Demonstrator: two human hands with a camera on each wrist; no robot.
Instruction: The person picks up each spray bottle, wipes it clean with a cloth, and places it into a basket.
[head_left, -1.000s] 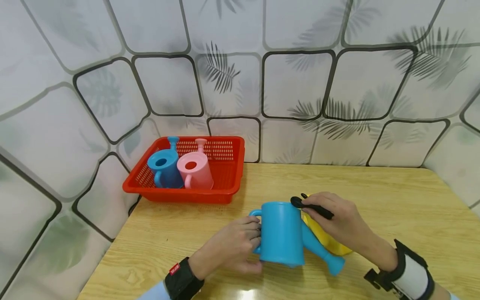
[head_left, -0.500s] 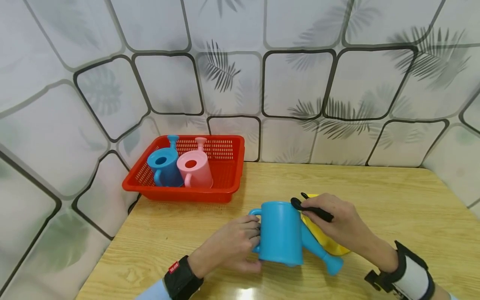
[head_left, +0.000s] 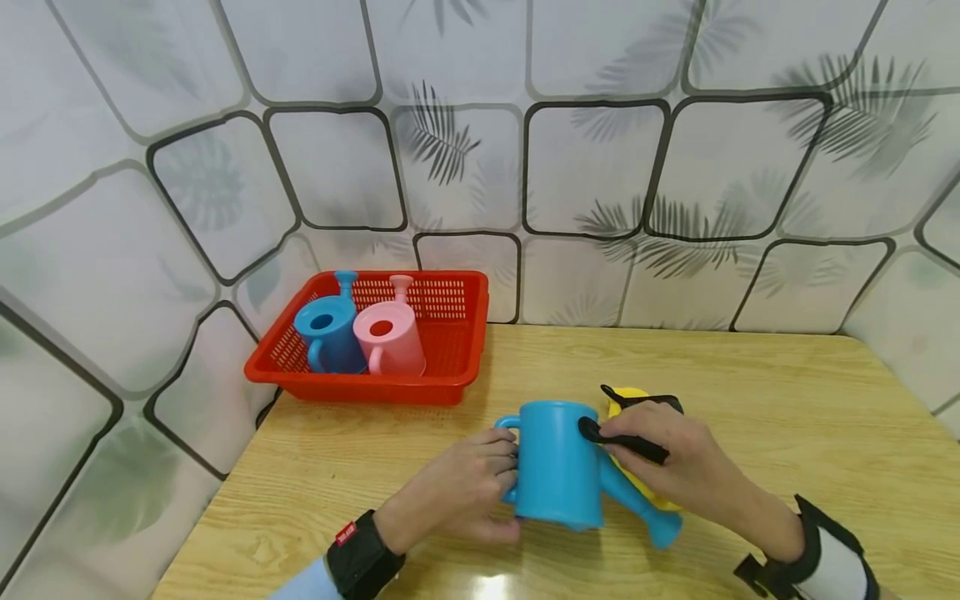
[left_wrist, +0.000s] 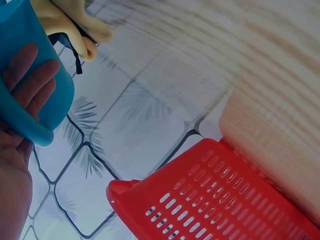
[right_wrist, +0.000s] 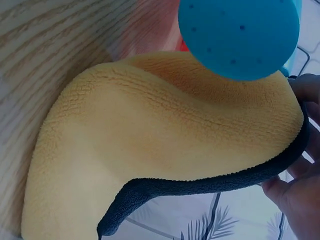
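A blue toy watering can (head_left: pixel 558 467) stands upright in the head view, its spout pointing down to the right. My left hand (head_left: pixel 474 482) grips its handle, fingers passing through the loop in the left wrist view. My right hand (head_left: pixel 670 442) pinches a yellow cloth with a black border (right_wrist: pixel 145 135). In the head view, the border crosses the can's upper right side and most of the cloth is hidden behind hand and spout. The perforated spout head (right_wrist: pixel 240 37) overlaps the cloth in the right wrist view.
A red plastic basket (head_left: pixel 360 390) sits at the back left of the wooden table (head_left: pixel 817 417), against the patterned wall. Inside it are a smaller blue watering can (head_left: pixel 333 342) and a pink one (head_left: pixel 397 346).
My right hand has moved the cloth slightly downward along the can's side, and more black border shows behind the hand. The watering can has shifted slightly left with my left hand.
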